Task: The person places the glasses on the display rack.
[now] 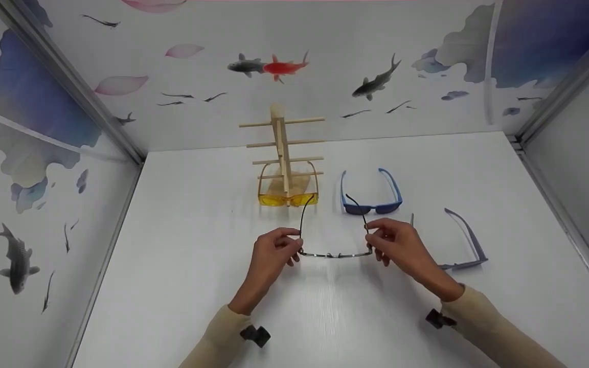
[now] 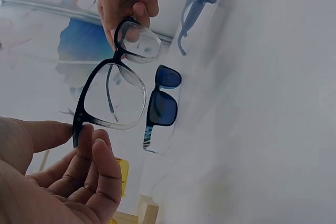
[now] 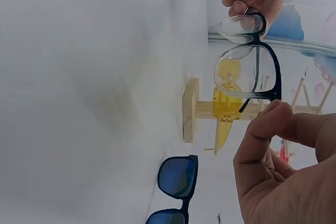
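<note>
A pair of black-framed clear eyeglasses [image 1: 334, 255] is held above the table by both hands, its temples spread and pointing away. My left hand [image 1: 273, 250] pinches the left hinge end between thumb and fingers. At the other hinge, my right hand [image 1: 398, 244] pinches the frame the same way. The left wrist view shows the clear lenses of the eyeglasses [image 2: 115, 95] with dark upper rims. Beyond them stands a wooden display rack [image 1: 281, 148] with several crossbars. Yellow glasses [image 1: 288, 200] hang on its lowest bar.
Blue sunglasses [image 1: 374, 208] lie with temples open right of the rack. Grey glasses [image 1: 471, 263] lie farther right, partly hidden behind the right hand and wrist. Printed wall panels [image 1: 325, 30] enclose the white table [image 1: 182, 214] at the back and sides.
</note>
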Demonstrator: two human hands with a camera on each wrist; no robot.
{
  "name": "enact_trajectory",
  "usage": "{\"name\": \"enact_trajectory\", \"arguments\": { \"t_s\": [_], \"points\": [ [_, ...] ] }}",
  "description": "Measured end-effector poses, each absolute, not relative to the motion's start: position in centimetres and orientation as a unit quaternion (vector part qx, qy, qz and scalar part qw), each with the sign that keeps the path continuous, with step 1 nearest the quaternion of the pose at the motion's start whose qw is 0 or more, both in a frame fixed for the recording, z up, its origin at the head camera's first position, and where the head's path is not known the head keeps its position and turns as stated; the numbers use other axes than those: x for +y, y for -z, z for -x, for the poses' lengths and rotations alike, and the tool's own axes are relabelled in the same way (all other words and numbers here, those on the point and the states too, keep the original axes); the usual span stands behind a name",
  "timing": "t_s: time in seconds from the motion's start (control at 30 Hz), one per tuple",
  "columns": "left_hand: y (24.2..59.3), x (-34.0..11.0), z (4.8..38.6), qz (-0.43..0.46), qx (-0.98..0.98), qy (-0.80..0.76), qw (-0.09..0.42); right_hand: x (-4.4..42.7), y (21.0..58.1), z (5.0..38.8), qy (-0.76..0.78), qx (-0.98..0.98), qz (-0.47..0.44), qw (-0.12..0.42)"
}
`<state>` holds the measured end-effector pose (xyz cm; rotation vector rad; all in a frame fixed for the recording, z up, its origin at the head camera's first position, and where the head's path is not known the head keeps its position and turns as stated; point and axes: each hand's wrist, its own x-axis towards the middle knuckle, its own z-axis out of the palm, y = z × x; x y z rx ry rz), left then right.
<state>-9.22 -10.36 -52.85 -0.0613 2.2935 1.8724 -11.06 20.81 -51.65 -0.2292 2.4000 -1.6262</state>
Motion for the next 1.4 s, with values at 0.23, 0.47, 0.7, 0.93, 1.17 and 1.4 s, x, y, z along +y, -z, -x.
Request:
{"name": "enact_trajectory", "arguments": {
  "t_s": [0.23, 0.47, 0.7, 0.93, 1.17, 1.4],
  "points": [
    [52.0, -11.2, 9.1, 0.02, 0.769, -0.634, 0.079, 20.1, 50.9, 11.5, 0.559, 0.816, 0.094, 0.111],
    [50.9, -11.8, 9.2, 0.024, 0.771, -0.633, 0.06, 19.3, 50.1, 12.2, 0.557, 0.817, 0.101, 0.108],
    [50.0, -12.4, 9.3, 0.033, 0.78, -0.624, 0.04, 18.2, 49.8, 13.2, 0.564, 0.812, 0.102, 0.106],
    [49.4, -13.1, 9.5, 0.042, 0.786, -0.617, 0.022, 17.1, 49.3, 14.0, 0.584, 0.797, 0.112, 0.105],
    [48.8, -13.7, 10.0, 0.05, 0.782, -0.621, 0.01, 16.4, 48.8, 14.7, 0.589, 0.793, 0.113, 0.109],
    [48.3, -14.6, 10.5, 0.06, 0.777, -0.626, -0.001, 15.3, 48.4, 15.6, 0.606, 0.78, 0.109, 0.113]
  ]
}}
